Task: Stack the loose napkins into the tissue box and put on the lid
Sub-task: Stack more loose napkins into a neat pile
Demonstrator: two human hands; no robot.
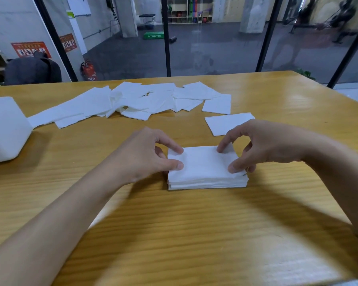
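White napkin stack, frame centre, long axis across: left hand and right hand pinch its ends; tissue box at left edge.

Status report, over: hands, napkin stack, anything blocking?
Left hand and right hand each pinch an end of the neat stack of white paper napkins. Loose white napkins lie scattered behind it. White rounded box far left; nothing between.
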